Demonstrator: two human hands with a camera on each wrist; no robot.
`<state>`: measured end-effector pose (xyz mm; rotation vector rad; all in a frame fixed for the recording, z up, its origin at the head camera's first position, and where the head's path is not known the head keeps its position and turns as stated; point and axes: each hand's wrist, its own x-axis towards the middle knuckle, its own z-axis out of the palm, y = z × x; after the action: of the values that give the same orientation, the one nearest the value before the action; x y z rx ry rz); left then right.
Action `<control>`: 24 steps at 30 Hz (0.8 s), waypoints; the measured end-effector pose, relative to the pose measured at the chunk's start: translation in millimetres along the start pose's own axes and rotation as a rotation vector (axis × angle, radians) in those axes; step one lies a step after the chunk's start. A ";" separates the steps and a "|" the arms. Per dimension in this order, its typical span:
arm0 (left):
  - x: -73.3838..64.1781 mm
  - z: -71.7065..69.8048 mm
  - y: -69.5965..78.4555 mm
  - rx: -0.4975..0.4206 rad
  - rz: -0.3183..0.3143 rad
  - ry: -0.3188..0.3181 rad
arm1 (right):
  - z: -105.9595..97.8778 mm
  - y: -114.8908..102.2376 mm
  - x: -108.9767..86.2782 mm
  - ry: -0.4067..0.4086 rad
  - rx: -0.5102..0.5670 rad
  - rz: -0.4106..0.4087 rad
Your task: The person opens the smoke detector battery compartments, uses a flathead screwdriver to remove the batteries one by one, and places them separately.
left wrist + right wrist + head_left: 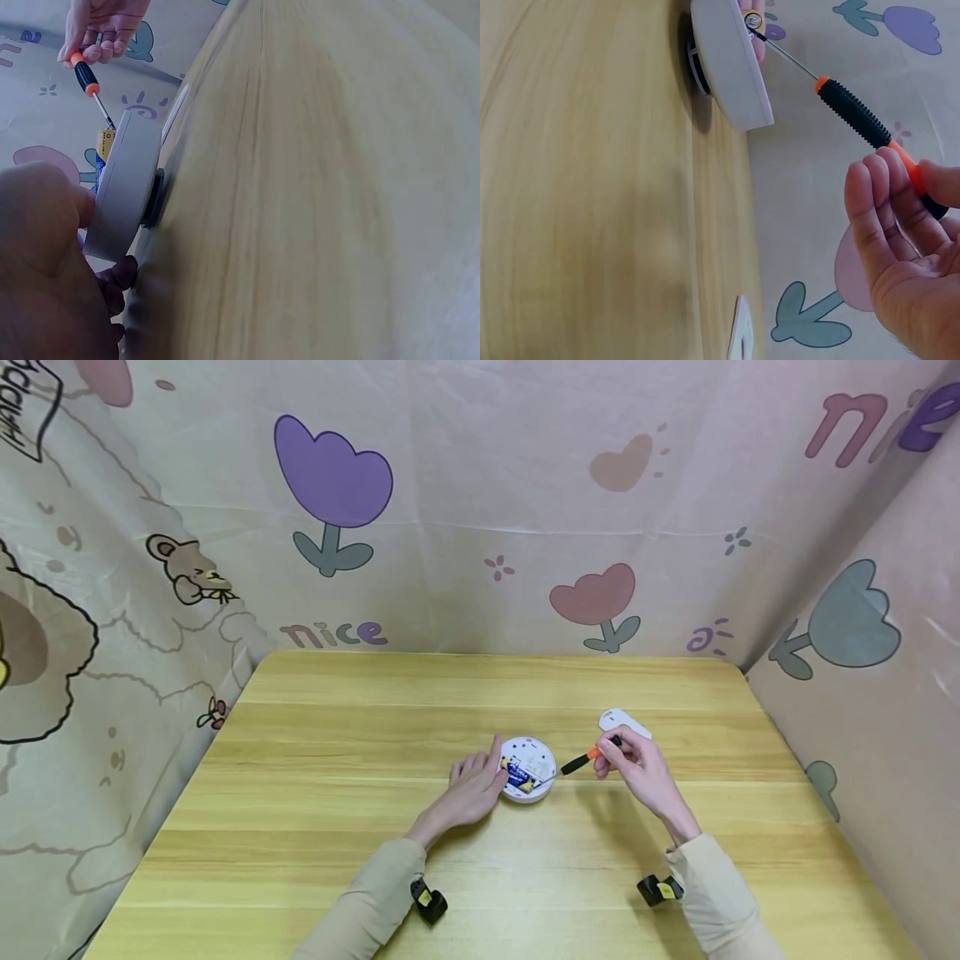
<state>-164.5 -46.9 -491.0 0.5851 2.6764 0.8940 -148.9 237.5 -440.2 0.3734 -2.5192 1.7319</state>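
Observation:
A round white battery device (538, 752) lies on the table, its compartment side up, with a blue-and-yellow battery (519, 775) in it. My left hand (474, 791) holds the device at its left side; in the left wrist view the thumb is on the upper face and the other fingers are by the lower rim. My right hand (639, 767) pinches the rear of a black-and-orange screwdriver (853, 112). The shaft slants down leftward, and its tip is right at the end of the battery (754, 20). A dark base (154, 199) shows under the device.
A white oblong cover (618, 720) lies flat on the wooden table (337, 760), just behind my right hand. A printed curtain (465, 460) hangs along the table's back and both sides. Black camera mounts (429, 903) sit at both wrists.

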 end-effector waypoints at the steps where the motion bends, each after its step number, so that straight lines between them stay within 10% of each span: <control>1: -0.2 0.2 -0.2 -0.001 -0.001 0.001 | -0.2 0.7 0.1 0.002 0.007 0.006; 13: -0.1 1.9 -2.2 -0.012 0.000 0.015 | -6.4 3.3 -0.2 0.049 0.116 -0.007; 24: -5.3 -1.3 -8.7 -0.029 0.011 0.054 | -12.5 17.2 0.7 0.148 0.543 0.004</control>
<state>-162.8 -56.2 -494.8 0.5783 2.7055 0.9627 -154.7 254.8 -451.2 0.2492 -1.9208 2.3298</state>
